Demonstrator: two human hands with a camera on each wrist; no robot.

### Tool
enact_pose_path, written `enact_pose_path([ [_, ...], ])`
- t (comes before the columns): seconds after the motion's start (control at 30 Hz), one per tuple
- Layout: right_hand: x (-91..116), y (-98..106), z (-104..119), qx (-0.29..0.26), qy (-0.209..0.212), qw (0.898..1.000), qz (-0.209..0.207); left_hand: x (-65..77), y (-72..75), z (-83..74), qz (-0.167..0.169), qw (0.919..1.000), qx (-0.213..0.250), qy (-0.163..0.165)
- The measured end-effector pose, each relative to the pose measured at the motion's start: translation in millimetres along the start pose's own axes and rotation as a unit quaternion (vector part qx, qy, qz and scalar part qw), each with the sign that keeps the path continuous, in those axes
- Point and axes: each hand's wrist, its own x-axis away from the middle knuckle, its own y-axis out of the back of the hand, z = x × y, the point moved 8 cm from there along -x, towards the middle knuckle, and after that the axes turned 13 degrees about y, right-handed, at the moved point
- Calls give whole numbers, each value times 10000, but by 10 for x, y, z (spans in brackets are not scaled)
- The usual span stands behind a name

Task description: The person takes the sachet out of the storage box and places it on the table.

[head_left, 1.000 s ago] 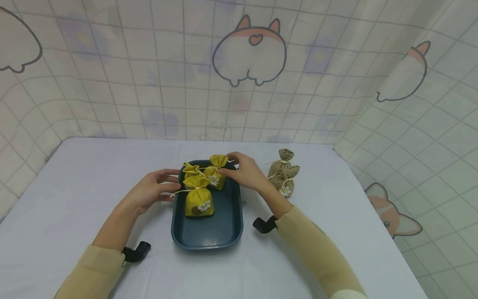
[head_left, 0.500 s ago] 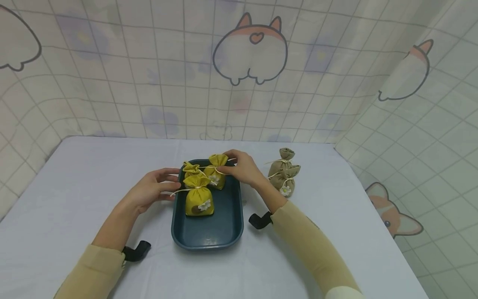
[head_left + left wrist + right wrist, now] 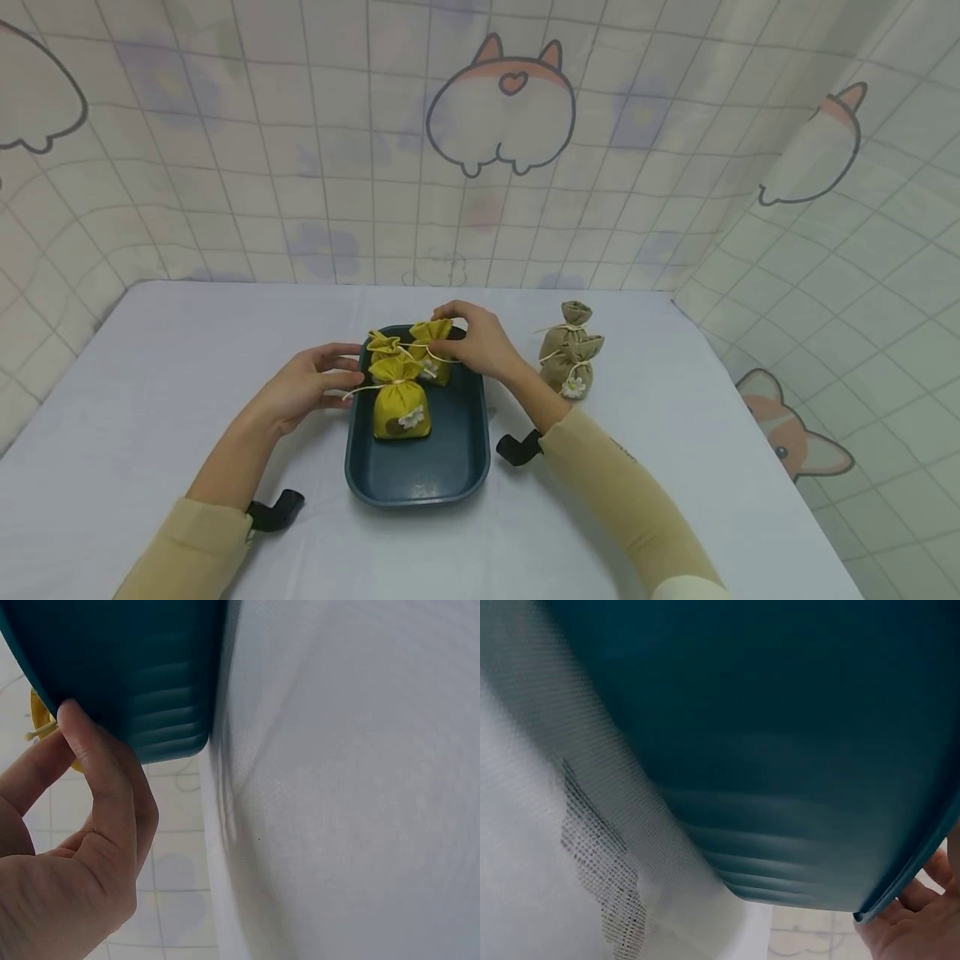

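Three yellow drawstring pouches are in the dark teal tray (image 3: 420, 479). My right hand (image 3: 480, 343) holds the back-right pouch (image 3: 438, 372) by its gathered top, over the tray's far right corner. The front pouch (image 3: 401, 412), with a white flower, stands upright at the tray's left. Behind it, the third pouch (image 3: 382, 343) is partly hidden. My left hand (image 3: 307, 383) lies along the tray's left wall, loosely bent fingertips right at the rim. Close up in the left wrist view, a finger of my left hand (image 3: 97, 825) touches the tray's outside near a pouch's string.
Two olive-beige pouches (image 3: 570, 354) stand close together to the right of the tray, near my right forearm. A white cloth covers the table (image 3: 645, 467). Behind and to the right hangs a tile-patterned curtain (image 3: 337, 150) with cartoon dogs.
My right hand has moved slightly left, and the top of the back-right pouch has shifted left with it. My left hand, the tray and the other pouches stay in place.
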Motion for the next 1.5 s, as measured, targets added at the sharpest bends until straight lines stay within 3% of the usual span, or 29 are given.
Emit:
enact_pose_path([
  [0.27,20,-2,140,529,412,9975,-219,24,-11,-11,17,10000,0,-60],
  [0.4,33,-23,179,242,545,9979,-267,31,-14,-14,13,10000,-5,-67],
  [0.63,62,-113,159,255,470,9986,2,25,-16,1,15,10000,-24,-81],
  [0.97,100,-129,114,435,50,9990,120,26,-16,-5,18,10000,-31,-71],
  [1.27,97,-130,145,391,269,9989,62,31,-16,-10,-5,10000,-5,-21],
  [1.5,122,-107,174,276,436,9984,-211,26,-18,-13,-8,10000,-23,-26],
])
